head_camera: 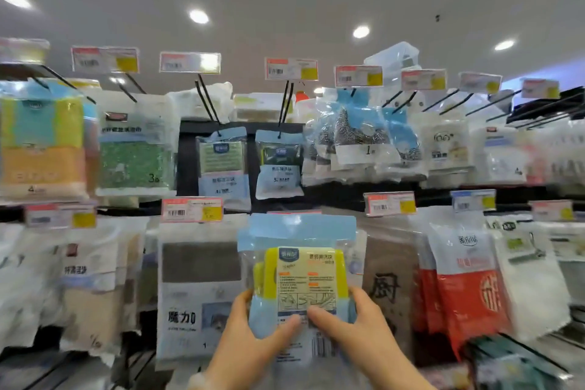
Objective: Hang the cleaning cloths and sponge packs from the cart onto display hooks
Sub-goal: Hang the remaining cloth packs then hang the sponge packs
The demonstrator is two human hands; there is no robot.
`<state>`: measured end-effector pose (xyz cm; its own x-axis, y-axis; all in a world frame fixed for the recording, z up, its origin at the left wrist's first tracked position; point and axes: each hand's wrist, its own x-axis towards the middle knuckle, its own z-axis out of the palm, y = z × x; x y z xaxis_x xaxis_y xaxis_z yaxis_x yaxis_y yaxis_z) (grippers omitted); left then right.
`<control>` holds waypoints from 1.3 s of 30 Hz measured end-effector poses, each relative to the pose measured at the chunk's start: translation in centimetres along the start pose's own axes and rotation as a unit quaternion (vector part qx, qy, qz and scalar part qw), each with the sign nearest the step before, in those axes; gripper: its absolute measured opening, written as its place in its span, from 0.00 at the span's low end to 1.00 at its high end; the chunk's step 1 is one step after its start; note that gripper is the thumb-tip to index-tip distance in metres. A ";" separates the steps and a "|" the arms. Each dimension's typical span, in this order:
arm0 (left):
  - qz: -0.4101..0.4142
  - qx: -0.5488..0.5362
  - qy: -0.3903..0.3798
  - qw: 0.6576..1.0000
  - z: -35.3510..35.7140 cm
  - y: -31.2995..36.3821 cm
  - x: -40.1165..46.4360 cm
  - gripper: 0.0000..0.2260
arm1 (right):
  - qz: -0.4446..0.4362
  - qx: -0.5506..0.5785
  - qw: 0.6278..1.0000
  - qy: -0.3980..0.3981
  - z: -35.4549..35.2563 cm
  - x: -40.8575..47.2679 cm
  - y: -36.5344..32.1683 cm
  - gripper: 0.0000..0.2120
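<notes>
I hold a sponge pack [302, 275] upright in front of the display: clear plastic with a light blue header, yellow sponges and a printed label facing me. My left hand [250, 336] grips its lower left edge, thumb across the front. My right hand [357, 329] grips the lower right edge the same way. The pack's header reaches up to the lower row's price tags. Above it, two black display hooks [207, 101] [286, 104] each carry a similar blue-headed sponge pack [221, 165] [278, 161]. The cart is out of view.
Hooks full of packaged cloths, sponges and steel scourers [357, 130] fill both rows. Price tags [191, 209] stick out on the hook ends. A grey cloth pack [199, 288] hangs left of my hands, red and white packs [465, 279] to the right.
</notes>
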<state>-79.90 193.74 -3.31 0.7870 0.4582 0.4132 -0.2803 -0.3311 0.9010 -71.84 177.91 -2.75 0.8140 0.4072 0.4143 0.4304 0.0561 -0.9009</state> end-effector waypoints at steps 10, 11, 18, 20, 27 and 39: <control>0.047 -0.112 0.067 0.990 -1.5 7.4 3.6 0.36 | -0.078 0.009 0.997 -0.004 -0.7 4.3 -6.6 0.19; 0.054 -0.111 0.077 0.989 -1.7 8.4 4.1 0.36 | -0.089 0.004 0.996 -0.003 -0.6 5.0 -7.7 0.19; 0.073 -0.081 0.175 0.979 -3.2 12.3 7.6 0.19 | -0.159 0.002 0.987 0.023 -0.6 9.5 -13.2 0.29; 0.092 -0.038 0.215 0.972 -4.0 12.1 8.2 0.19 | -0.166 0.009 0.986 0.021 -1.0 10.7 -14.0 0.33; 0.125 0.033 0.287 0.949 -6.0 11.5 9.1 0.17 | -0.152 0.037 0.987 -0.019 -1.9 14.7 -17.2 0.38; 0.106 0.057 0.278 0.953 -6.2 10.5 9.5 0.14 | -0.157 -0.042 0.986 0.045 -2.1 18.8 -20.1 0.37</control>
<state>-78.82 199.74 10.91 0.2974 0.7261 0.6199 -0.3142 -0.5387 0.7817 -64.39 182.53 23.43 0.6653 0.2999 0.6837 0.6939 0.0896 -0.7145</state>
